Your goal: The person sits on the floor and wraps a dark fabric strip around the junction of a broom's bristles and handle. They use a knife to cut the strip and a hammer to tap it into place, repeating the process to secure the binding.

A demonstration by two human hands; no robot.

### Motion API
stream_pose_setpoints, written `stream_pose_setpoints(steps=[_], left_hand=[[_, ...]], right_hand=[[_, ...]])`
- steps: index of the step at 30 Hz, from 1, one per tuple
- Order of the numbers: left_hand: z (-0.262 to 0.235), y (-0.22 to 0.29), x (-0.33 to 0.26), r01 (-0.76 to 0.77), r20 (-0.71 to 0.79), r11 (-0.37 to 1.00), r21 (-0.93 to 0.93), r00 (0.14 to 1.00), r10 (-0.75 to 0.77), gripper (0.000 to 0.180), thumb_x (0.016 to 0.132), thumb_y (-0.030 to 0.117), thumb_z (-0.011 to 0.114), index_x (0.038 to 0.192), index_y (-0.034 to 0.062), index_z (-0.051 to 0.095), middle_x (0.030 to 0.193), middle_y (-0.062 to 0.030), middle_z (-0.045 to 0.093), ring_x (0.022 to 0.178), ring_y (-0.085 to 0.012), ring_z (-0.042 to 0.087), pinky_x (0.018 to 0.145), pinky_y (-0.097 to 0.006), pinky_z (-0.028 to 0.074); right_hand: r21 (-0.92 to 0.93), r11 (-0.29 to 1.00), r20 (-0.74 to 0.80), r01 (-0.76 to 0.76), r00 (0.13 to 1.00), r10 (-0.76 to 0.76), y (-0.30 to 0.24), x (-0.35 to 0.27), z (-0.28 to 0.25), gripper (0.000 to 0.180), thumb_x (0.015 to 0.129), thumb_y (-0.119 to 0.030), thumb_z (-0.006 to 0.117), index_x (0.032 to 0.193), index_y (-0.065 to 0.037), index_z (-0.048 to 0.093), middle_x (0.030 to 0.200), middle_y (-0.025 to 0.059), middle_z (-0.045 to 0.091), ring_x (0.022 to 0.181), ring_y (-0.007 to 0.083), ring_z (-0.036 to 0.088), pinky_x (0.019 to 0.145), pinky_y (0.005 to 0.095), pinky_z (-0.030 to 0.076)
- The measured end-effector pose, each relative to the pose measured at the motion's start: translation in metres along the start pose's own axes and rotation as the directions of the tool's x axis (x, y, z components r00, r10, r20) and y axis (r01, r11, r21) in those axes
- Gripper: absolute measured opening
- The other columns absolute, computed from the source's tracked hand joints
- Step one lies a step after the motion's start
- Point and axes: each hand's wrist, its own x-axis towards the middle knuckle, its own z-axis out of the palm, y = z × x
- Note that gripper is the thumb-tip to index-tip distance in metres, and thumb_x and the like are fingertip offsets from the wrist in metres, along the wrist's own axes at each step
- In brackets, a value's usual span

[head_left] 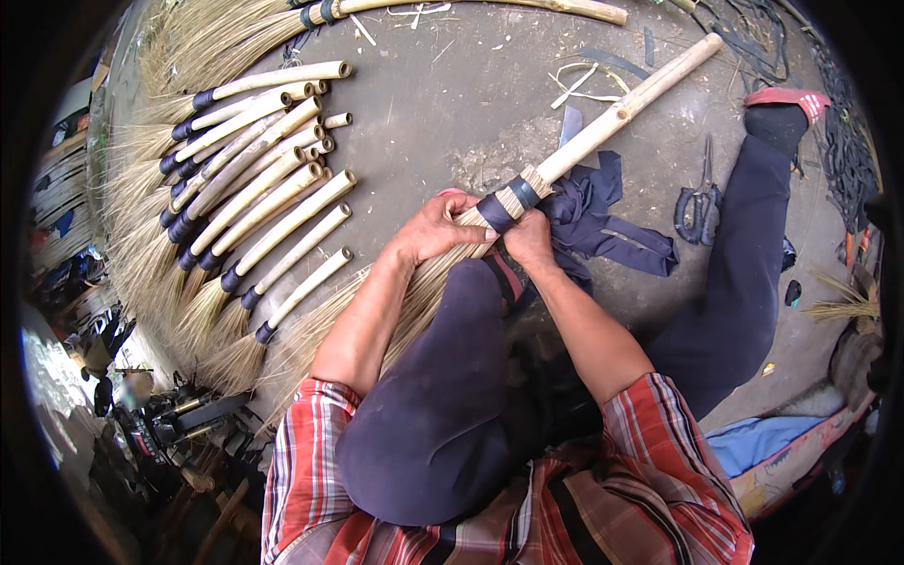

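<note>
A broom point(621, 115) with a pale bamboo handle slants across my lap, its handle toward the upper right and its bristles toward the lower left. Dark bands point(499, 211) wrap the neck where straw meets handle. My left hand point(441, 226) is closed round the straw just below the bands, thumb on top. Against the other side of the neck, my right hand point(528, 239) is closed with its fingers curled under; whether it also grips a strip end is hidden. Dark fabric strips point(603, 217) lie crumpled on the ground beside the right hand.
Several short-handled straw brooms point(273, 202) lie piled at the left. Another long-handled broom point(471, 5) lies along the far edge. Black-handled scissors point(700, 202) rest near my outstretched right leg point(725, 273). Black rubber strips point(843, 141) lie at the far right.
</note>
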Motion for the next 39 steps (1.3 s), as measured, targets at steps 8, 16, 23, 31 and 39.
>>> stream_pose_setpoints(steps=[8,16,23,31,39], left_hand=[[-0.018,0.027,-0.018,0.007,0.138,1.0,-0.009,0.99,-0.005,0.058,0.081,0.018,0.093,0.133,0.003,0.071,0.13,-0.0027,0.068,0.12,-0.0169,0.062,0.109,-0.033,0.047],[-0.013,0.115,-0.104,-0.27,0.162,0.949,0.165,0.956,0.244,0.068,0.072,0.018,0.098,0.134,0.0055,0.073,0.122,-0.0105,0.076,0.118,-0.0242,0.068,0.11,-0.038,0.048],[-0.002,0.149,-0.139,-0.414,0.182,0.84,0.35,0.91,0.373,0.07,0.064,0.022,0.099,0.129,0.0074,0.075,0.117,-0.0127,0.076,0.113,-0.0306,0.072,0.1,-0.039,0.054],[-0.005,0.148,-0.135,-0.157,0.206,0.936,0.316,0.974,0.094,0.062,0.067,0.025,0.098,0.119,0.0041,0.074,0.11,-0.0102,0.077,0.101,-0.0224,0.073,0.091,-0.035,0.055],[0.0,0.138,-0.125,-0.16,0.115,0.973,0.166,0.983,0.142,0.057,0.064,0.018,0.102,0.11,0.0039,0.071,0.101,-0.0045,0.074,0.094,-0.016,0.068,0.087,-0.033,0.054]], right_hand=[[-0.018,0.95,0.073,0.311,0.948,-0.309,-0.023,0.003,-0.015,0.028,0.09,-0.012,0.072,0.116,-0.002,0.072,0.109,0.0192,0.078,0.108,0.0342,0.075,0.091,0.0442,0.056],[-0.281,0.522,0.228,0.805,0.585,-0.779,-0.142,-0.015,-0.09,0.024,0.082,-0.001,0.071,0.105,-0.007,0.073,0.092,0.0125,0.071,0.085,0.0308,0.071,0.073,0.0412,0.057],[-0.355,0.062,0.398,0.933,0.211,-0.893,-0.234,-0.041,-0.119,0.032,0.067,0.0,0.075,0.098,-0.009,0.075,0.071,0.0043,0.059,0.062,0.0245,0.064,0.054,0.0384,0.052],[-0.204,-0.031,0.455,0.978,0.066,-0.888,-0.239,-0.031,-0.107,0.019,0.069,-0.013,0.081,0.085,-0.009,0.07,0.069,0.0032,0.054,0.059,0.0227,0.061,0.051,0.0375,0.047],[-0.203,0.144,0.422,0.969,0.219,-0.88,-0.211,-0.013,-0.102,0.028,0.074,-0.025,0.083,0.076,-0.007,0.062,0.069,0.0068,0.054,0.063,0.0274,0.062,0.056,0.0399,0.049]])
